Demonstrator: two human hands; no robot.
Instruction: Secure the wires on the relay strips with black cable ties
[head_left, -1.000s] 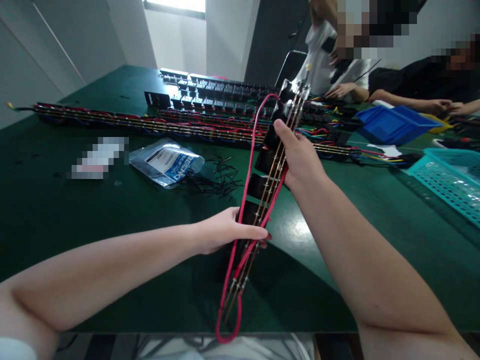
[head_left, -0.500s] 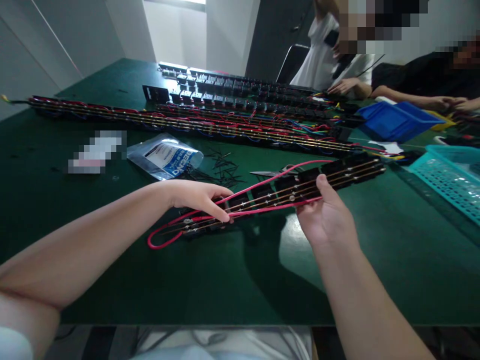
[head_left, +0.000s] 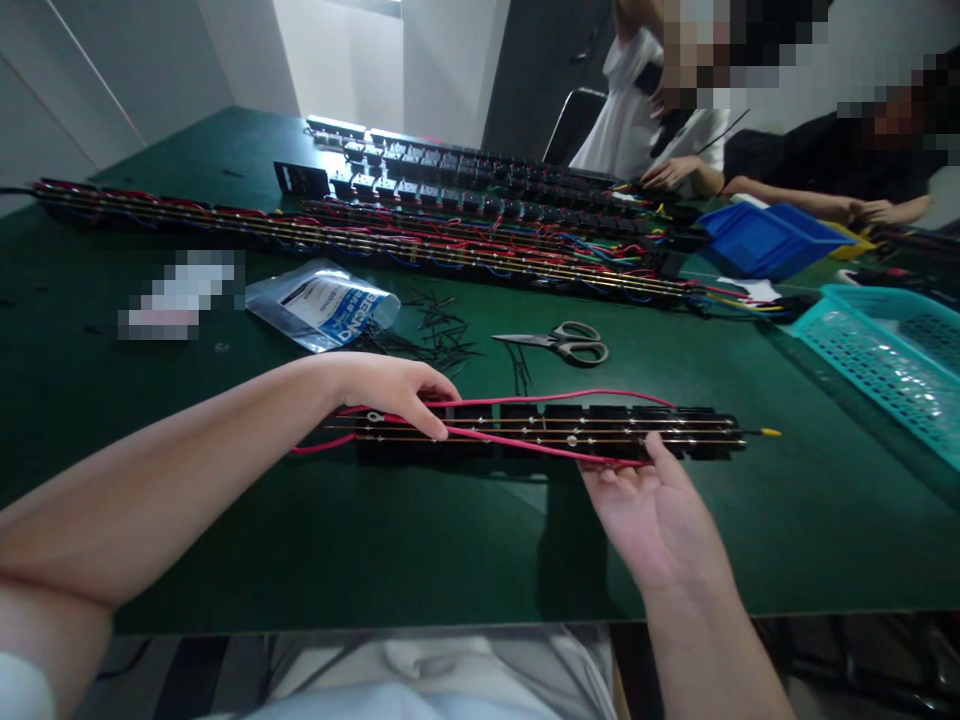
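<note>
Had the black strip (head_left: 562, 414) pinched toward its left end in the left hand (head_left: 401, 388), thumb-clamped further right by the right hand (head_left: 645, 510), parallel to the worktop's (head_left: 375, 560) front edge. Already had brass rods (head_left: 551, 431) on; left red cable (head_left: 324, 446) slack, seemingly untied.

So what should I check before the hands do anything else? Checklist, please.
1. Left hand on the black strip with brass rails: ok, thumb across it.
2. Right hand on it too: ok.
3. Red wire within the strip's length: not ok, it loops past the left end.
4. Scissors apart from the strip: ok.
5. Black cable ties gathered: not ok, scattered beside the plastic bag.
6. Strip resting on the table: cannot tell.
</note>
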